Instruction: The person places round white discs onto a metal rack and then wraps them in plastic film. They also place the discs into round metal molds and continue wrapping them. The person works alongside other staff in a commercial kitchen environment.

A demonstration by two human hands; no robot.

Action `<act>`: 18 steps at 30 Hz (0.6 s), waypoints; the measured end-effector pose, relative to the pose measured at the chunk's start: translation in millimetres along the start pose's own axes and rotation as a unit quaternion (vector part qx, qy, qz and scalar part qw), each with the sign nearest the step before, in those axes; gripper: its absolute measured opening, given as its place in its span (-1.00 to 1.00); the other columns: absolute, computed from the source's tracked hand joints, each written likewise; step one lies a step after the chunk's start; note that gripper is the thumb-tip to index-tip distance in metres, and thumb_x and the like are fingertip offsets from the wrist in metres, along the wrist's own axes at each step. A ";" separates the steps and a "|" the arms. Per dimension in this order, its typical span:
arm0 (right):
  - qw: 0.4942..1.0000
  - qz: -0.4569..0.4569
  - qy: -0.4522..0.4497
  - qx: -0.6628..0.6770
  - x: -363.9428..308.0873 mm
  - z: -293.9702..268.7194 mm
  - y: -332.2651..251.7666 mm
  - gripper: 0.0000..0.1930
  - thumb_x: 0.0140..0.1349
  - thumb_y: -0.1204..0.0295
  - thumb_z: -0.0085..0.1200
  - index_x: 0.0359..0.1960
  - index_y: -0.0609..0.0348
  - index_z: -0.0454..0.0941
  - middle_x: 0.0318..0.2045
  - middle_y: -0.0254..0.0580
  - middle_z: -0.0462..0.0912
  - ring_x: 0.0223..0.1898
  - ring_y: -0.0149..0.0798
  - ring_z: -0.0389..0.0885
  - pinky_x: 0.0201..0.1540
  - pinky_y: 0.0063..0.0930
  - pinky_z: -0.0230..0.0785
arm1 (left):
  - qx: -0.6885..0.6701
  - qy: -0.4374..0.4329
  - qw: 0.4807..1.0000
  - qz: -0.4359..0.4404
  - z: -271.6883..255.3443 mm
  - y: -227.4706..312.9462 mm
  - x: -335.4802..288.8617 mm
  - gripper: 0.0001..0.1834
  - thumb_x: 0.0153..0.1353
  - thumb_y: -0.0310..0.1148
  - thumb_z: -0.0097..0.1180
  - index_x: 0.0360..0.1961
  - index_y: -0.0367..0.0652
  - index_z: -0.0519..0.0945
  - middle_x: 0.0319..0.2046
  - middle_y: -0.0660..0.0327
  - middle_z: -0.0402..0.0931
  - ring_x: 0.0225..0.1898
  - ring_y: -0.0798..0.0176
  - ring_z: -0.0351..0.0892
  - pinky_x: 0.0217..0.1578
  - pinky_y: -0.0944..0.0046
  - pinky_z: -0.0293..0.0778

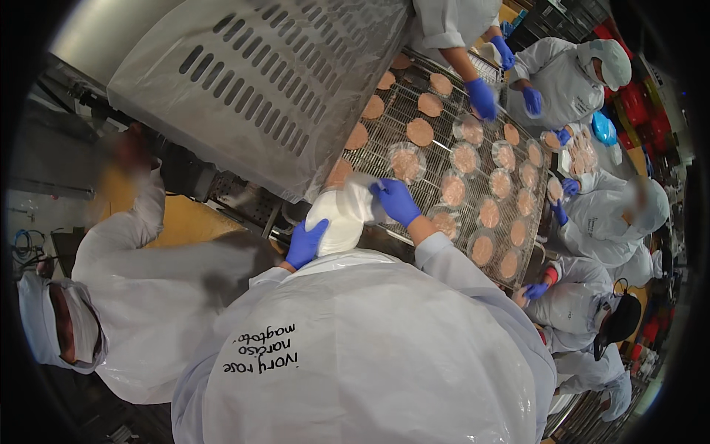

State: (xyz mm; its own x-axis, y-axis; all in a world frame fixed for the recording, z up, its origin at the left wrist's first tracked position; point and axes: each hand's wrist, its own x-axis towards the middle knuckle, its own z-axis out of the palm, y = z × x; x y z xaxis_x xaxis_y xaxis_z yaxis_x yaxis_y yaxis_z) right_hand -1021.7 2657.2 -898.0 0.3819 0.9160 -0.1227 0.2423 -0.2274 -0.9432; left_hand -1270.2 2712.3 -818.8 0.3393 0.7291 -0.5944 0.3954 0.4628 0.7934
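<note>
Left grip clasps white sheets; right grip, farther forward, seemingly pinches one.

Matt paper-like sheets, metal wire belt, glossy plastic apron, rough patties

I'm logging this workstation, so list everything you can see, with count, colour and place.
Wire-mesh conveyor: one, grey, centre to right
Round patties: over twenty, pink, on the conveyor
Translucent sheets: many, clear, under many patties
Slotted guard: one, pale grey, upper left
Co-workers: at least six, white coats, left, top, right
Blue bundle: one, blue, right
Stack of sheets: one, white, centre
Loose sheet: count unclear, white, blurred, above the stack
Apron: one, white, on the wearer
Left hand: one, blue-gloved, holding the stack
Right hand: one, blue-gloved, gripping the loose sheet
</note>
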 end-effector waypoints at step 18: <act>0.943 -0.110 -0.146 -0.279 86.8 62.4 -17.4 -0.69 0.20 0.34 -0.02 -0.03 0.02 0.58 -0.14 -0.02 0.64 -0.17 0.03 0.63 -0.10 -0.20 0.48 | -0.066 0.025 0.997 -0.021 -41.4 -2.8 45.4 -0.60 0.22 -0.35 0.20 0.03 -0.35 0.51 -0.16 0.12 0.59 -0.20 0.31 0.58 -0.17 0.32 0.52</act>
State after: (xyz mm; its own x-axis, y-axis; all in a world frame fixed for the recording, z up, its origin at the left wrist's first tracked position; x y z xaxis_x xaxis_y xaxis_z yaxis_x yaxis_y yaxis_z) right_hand -1048.5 2761.3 -911.5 0.0258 0.9947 -0.0998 0.7497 -0.0853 -0.6563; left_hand -1291.3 2765.0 -842.6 0.2803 0.7304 -0.6228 0.2906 0.5538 0.7803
